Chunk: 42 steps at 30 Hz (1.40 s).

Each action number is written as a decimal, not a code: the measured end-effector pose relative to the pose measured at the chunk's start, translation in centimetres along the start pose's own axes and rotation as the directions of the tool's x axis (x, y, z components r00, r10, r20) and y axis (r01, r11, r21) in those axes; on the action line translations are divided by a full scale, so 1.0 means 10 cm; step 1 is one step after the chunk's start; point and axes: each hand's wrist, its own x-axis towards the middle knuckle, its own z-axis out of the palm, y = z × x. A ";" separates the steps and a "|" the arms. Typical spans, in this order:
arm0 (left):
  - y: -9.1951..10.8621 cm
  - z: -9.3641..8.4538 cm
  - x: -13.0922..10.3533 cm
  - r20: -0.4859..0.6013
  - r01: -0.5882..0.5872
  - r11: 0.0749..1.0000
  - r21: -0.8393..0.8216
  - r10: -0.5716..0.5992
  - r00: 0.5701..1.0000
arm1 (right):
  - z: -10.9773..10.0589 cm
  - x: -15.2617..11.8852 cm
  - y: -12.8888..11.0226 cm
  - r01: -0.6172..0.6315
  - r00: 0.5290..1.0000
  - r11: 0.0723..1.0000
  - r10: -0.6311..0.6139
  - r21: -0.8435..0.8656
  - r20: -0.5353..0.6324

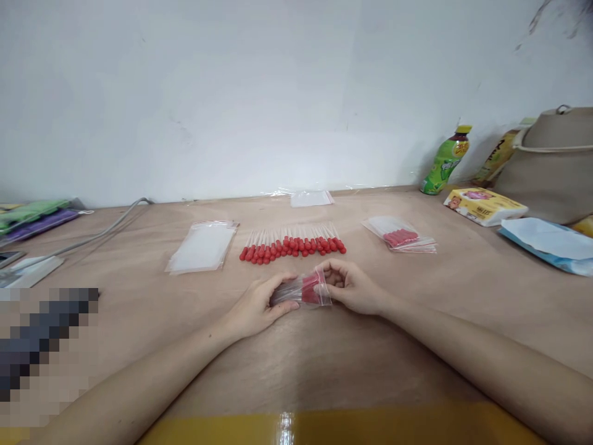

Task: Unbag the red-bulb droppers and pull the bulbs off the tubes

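Left hand point(259, 306) at the near middle of the tabletop point(296, 364), thumb and fingers closed around the stem end of a clear bag point(311, 290). Right hand point(359, 289), thumb and fingers pinching the opposite end, where the red heads of the enclosed sticks lie and a thin strip crosses the plastic. Whether this strip is sealed cannot be told.

Finished portion: to the right and farther back, a pile of filled bags point(401, 238) lies flat, red heads showing through the plastic; their number cannot be counted, since they overlap. Judged from this arrangement, several portions are complete and the bag between the hands, already loaded, appears to be at its closing stage.

Remaining portion: just beyond the hands, loose red-tipped sticks point(296, 245) lie side by side in a broad row, clear stems pointing to the far side and red heads toward the near side. At left, a stack of empty bags point(201, 247) rests flat, apart from the row. Beyond the row, near the wall point(296, 99), lies a whitish packet point(311, 198), its contents unclear. Work therefore seems partly done, with many sticks unbagged.
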 end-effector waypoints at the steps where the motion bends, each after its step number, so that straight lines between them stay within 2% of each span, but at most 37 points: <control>1: 0.00 0.00 0.00 0.002 0.004 1.000 0.000 -0.004 1.000 | -0.02 -0.01 -0.01 -0.022 1.000 0.999 0.022 0.042 -0.002; 5: 0.00 -0.01 0.00 0.004 0.004 1.000 0.003 -0.004 1.000 | -0.08 -0.03 -0.05 -0.096 0.995 0.982 0.097 0.161 -0.001; 10: 0.00 -0.01 0.00 -0.007 -0.004 1.000 0.010 0.004 1.000 | -0.15 0.00 -0.07 -0.122 0.991 0.976 0.129 0.179 -0.031; 13: -0.02 0.00 -0.01 -0.022 -0.011 1.000 0.027 0.011 1.000 | -0.37 0.03 -0.16 -0.062 0.990 0.991 0.076 0.121 -0.116; 15: -0.03 0.01 -0.01 -0.029 -0.007 0.999 0.042 0.008 1.000 | -0.61 0.04 -0.27 -0.047 0.989 0.998 0.054 0.049 -0.140; 16: -0.03 0.01 -0.01 -0.029 -0.004 0.999 0.047 0.006 1.000 | -0.75 0.04 -0.33 -0.017 0.979 0.999 0.023 0.027 -0.203; 18: -0.03 0.01 -0.01 -0.029 0.001 0.999 0.054 0.001 1.000 | -0.99 0.03 -0.43 0.044 0.940 0.998 -0.054 -0.037 -0.337; 21: -0.03 0.01 -0.01 -0.027 -0.002 0.999 0.051 0.003 1.000 | -1.21 0.03 -0.46 0.180 0.798 0.964 -0.260 -0.197 -0.544; 23: -0.03 0.01 -0.01 -0.031 -0.006 0.999 0.047 0.007 1.000 | -1.23 0.05 -0.37 0.214 0.694 0.882 -0.440 -0.420 -0.570; 24: -0.03 0.01 -0.01 -0.032 -0.005 0.999 0.048 0.007 0.999 | -1.21 0.07 -0.29 0.198 0.654 0.809 -0.529 -0.553 -0.541; 25: -0.03 0.01 -0.01 -0.034 -0.004 0.999 0.052 0.006 0.999 | -1.18 0.08 -0.20 0.169 0.636 0.714 -0.605 -0.679 -0.479; 27: -0.03 0.01 -0.01 -0.029 0.004 0.999 0.054 -0.003 1.000 | -1.11 0.11 -0.01 0.138 0.664 0.479 -0.695 -0.867 -0.278; 29: -0.03 0.01 -0.01 -0.012 0.016 0.999 0.046 -0.016 1.000 | -1.05 0.12 0.15 0.158 0.743 0.248 -0.667 -0.956 -0.050; 30: -0.03 0.01 -0.01 -0.004 0.022 0.999 0.041 -0.022 1.000 | -1.03 0.13 0.20 0.163 0.768 0.153 -0.639 -0.975 0.028; 33: -0.02 0.01 -0.01 0.008 0.044 0.999 0.032 -0.044 0.999 | -0.99 0.14 0.26 0.159 0.809 -0.039 -0.568 -0.986 0.153; 35: -0.02 0.01 -0.01 0.013 0.055 0.998 0.032 -0.056 0.998 | -0.99 0.14 0.26 0.166 0.825 -0.095 -0.531 -0.981 0.192; 37: -0.01 0.00 -0.01 0.016 0.061 0.998 0.033 -0.061 0.998 | -1.00 0.15 0.25 0.181 0.842 -0.095 -0.499 -0.979 0.205; 42: -0.01 0.00 -0.01 0.015 0.065 0.997 0.029 -0.066 0.998 | -0.99 0.16 0.26 0.201 0.879 0.043 -0.449 -0.979 0.161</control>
